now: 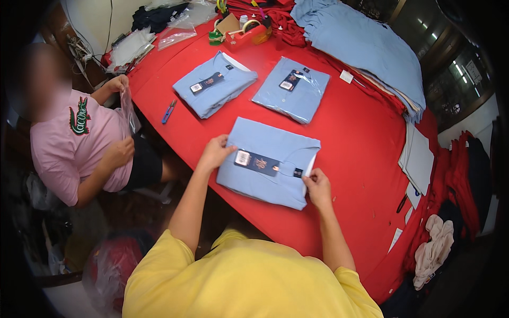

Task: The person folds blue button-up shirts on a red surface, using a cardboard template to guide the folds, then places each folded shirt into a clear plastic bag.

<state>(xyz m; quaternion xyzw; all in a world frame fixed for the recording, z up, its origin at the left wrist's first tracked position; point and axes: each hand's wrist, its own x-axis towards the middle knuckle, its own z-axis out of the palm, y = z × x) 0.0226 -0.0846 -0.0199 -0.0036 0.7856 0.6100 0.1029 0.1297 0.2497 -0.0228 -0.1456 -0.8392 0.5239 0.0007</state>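
A folded light-blue shirt (pixel 254 185) lies in front of me on the red-covered table (pixel 350 212), a dark hang tag (pixel 256 162) across its front. My left hand (pixel 217 152) pinches its left edge. At the opposite edge, near the collar, my right hand (pixel 317 186) has its fingers closed on the fabric. Beyond it rest two more folded blue shirts with dark tags: one (pixel 214 98) further left with white showing at its top edge, the other (pixel 291 103) inside a clear plastic bag.
Blue-handled thread snips (pixel 169 112) lie near the left table edge. A co-worker in a pink shirt (pixel 79 143) holds a clear bag (pixel 128 108) there. A red tape dispenser (pixel 247 36) stands at the back, beside a tall pile of blue shirts (pixel 360 47). White cards (pixel 418 156) lie right.
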